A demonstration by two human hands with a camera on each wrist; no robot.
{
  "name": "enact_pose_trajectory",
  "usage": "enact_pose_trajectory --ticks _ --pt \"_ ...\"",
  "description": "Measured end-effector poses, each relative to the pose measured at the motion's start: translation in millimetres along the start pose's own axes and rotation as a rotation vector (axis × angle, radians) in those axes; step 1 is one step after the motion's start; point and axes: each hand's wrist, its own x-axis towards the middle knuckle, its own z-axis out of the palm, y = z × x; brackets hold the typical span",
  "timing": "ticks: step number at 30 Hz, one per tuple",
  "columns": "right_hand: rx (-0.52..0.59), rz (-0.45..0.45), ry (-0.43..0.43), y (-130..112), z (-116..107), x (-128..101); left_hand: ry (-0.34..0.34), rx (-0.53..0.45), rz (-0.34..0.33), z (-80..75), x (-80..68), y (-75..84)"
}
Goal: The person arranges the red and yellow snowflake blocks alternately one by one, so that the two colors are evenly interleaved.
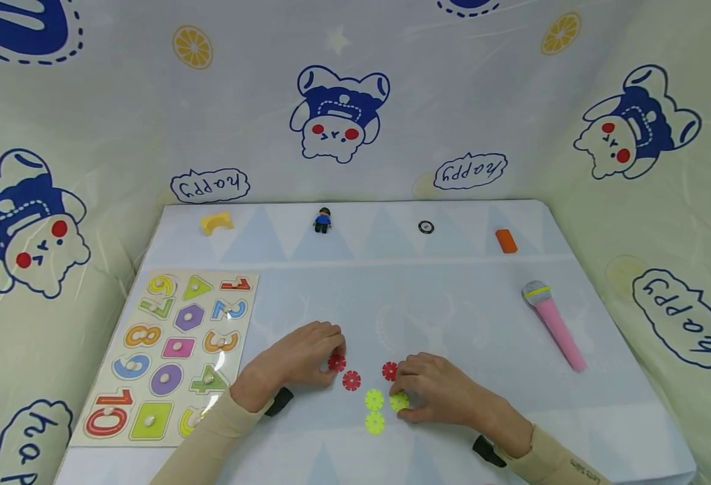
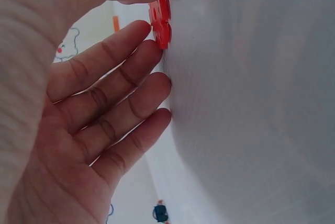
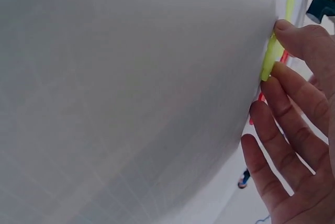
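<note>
Microphone (image 1: 555, 327), pink and grey, lies right; a sleeve (image 1: 210, 438) hides part of the cream number board (image 1: 200, 362). On the worktop (image 1: 483, 303) between, left grip (image 1: 301, 351) pinches a red notched disc (image 2: 162, 22), right grip (image 1: 440, 389) a yellow-green disc (image 3: 269, 59).

A children's play area, judging by the number puzzle board (image 1: 199, 354), toy microphone (image 1: 559, 333) and cartoon-printed backdrop (image 1: 258, 114).

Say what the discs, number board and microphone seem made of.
Red discs and yellow-green discs: probably smooth plastic, evenly coloured with notched rims. Number board: perhaps coated wood or card; glare near its lower right suggests gloss. Microphone: handle likely matte pink plastic, without strong glare; head grey, metal or plastic unclear.
</note>
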Motion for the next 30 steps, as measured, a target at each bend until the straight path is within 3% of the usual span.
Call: enact_pose_trajectory --ticks 17,21,25,30 --pt "-0.020 -0.039 0.032 0 0 2 0.009 -0.015 0.030 -1.2 3.7 -3.4" --pt "-0.021 -0.044 0.032 0 0 2 0.001 -0.040 0.007 -6.0 6.7 -4.7" --pt "-0.025 -0.041 0.020 0 -1 3 -0.025 -0.049 -0.046 -17.4 18.9 -10.0" --pt "-0.027 -0.034 -0.002 -1 -3 4 -0.049 -0.068 -0.115 -40.9 48.9 -26.4"
